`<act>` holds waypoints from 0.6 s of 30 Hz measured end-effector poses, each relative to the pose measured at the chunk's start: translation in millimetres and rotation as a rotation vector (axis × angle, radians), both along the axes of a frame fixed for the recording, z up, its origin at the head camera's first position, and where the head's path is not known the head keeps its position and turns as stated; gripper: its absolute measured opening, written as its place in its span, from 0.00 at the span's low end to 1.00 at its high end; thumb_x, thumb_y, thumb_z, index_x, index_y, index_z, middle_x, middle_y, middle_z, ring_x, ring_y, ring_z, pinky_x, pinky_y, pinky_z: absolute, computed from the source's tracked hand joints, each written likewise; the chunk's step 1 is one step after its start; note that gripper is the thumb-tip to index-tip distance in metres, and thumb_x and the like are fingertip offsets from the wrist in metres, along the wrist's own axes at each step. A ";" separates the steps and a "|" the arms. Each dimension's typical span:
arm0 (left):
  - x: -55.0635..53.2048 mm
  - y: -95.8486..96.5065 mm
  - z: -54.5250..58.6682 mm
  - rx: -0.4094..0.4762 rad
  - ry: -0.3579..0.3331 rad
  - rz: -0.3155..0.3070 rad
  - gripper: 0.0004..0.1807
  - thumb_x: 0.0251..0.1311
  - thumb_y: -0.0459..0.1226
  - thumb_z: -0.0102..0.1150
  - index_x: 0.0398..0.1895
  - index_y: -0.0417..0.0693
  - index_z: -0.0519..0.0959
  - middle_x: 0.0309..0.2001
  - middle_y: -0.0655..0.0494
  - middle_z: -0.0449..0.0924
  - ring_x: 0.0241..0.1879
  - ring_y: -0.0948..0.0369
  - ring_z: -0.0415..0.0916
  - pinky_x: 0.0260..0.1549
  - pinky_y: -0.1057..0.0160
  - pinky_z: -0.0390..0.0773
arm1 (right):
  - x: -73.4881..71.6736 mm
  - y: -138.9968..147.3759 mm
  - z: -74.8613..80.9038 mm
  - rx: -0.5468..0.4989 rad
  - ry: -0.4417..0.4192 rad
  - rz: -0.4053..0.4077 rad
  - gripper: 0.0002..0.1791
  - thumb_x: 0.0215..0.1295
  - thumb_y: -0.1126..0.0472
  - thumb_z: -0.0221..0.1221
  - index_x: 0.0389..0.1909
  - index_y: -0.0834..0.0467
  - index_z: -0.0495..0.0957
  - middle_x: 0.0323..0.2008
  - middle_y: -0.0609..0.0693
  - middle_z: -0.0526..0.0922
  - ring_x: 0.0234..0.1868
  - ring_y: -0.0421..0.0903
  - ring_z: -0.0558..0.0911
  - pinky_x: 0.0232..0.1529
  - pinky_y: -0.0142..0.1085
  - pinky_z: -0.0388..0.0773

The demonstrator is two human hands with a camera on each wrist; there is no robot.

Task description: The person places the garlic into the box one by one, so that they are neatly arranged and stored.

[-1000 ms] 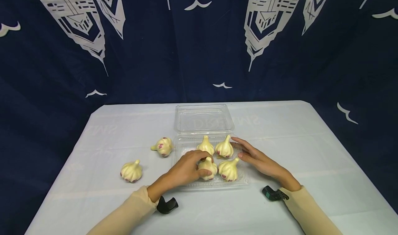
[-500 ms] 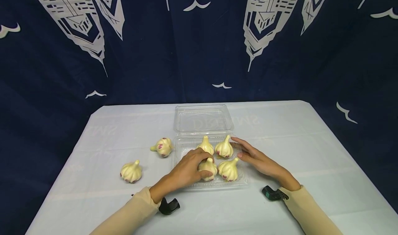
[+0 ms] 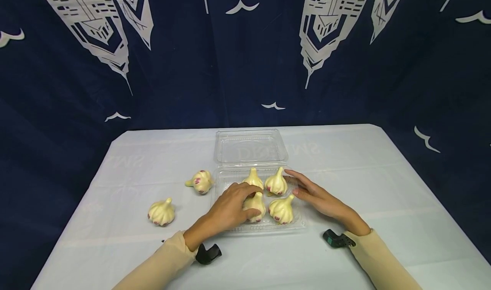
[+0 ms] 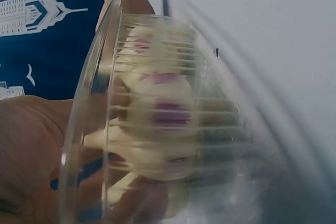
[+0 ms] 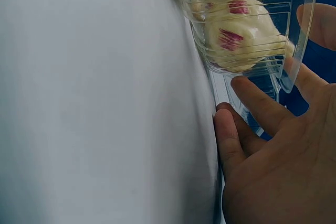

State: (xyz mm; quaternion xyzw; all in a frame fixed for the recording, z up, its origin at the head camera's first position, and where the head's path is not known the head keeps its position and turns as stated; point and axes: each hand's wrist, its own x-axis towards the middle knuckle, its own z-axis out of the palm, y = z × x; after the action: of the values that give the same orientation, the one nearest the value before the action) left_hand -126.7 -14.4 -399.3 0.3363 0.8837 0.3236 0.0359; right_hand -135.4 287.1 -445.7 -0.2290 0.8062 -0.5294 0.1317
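A clear plastic clamshell container lies open, its lid folded back. My left hand reaches into the base and holds a garlic bulb at the front, thumb and fingers about it. Three other bulbs stand stem-up in the base: a back left bulb, a back right bulb and a front right bulb. My right hand is at the container's right side with its fingers spread, as the right wrist view also shows. The left wrist view looks through the ribbed wall, so the bulbs appear blurred.
Two garlic bulbs lie on the white tablecloth left of the container: a tipped bulb near its side and an upright bulb farther left. A dark blue patterned curtain hangs behind the table.
The front left bulb has shifted slightly left in my left hand during the last half second. My right hand and the other bulbs have stayed in place.
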 end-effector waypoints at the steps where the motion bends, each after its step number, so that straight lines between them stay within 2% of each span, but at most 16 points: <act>1: -0.5 -0.3 0.5 0.006 -0.003 -0.006 0.24 0.57 0.39 0.72 0.57 0.48 0.80 0.48 0.56 0.82 0.49 0.56 0.76 0.51 0.53 0.74 | -0.1 0.1 -0.2 0.000 0.000 0.000 0.32 0.80 0.59 0.46 0.80 0.46 0.49 0.77 0.58 0.57 0.76 0.62 0.56 0.64 0.20 0.59; 9: -3.4 -0.4 1.2 0.039 -0.007 -0.028 0.24 0.58 0.36 0.71 0.59 0.46 0.79 0.44 0.55 0.80 0.47 0.54 0.78 0.47 0.53 0.75 | -0.4 0.4 -1.0 -0.001 -0.002 0.004 0.32 0.80 0.59 0.46 0.80 0.46 0.49 0.77 0.58 0.56 0.76 0.63 0.56 0.63 0.21 0.60; 18: -4.9 -4.9 6.3 0.080 -0.005 0.017 0.21 0.58 0.35 0.71 0.56 0.48 0.80 0.43 0.56 0.82 0.45 0.56 0.79 0.45 0.57 0.76 | 0.0 -0.4 -0.5 0.003 -0.008 -0.008 0.32 0.80 0.59 0.46 0.80 0.45 0.49 0.77 0.58 0.56 0.76 0.63 0.56 0.63 0.20 0.59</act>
State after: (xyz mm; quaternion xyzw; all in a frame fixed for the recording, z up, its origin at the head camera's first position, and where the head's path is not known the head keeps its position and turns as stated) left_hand -131.6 -19.3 -393.0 0.3291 0.8729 0.3596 0.0220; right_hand -135.4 286.7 -446.1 -0.2237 0.8074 -0.5295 0.1330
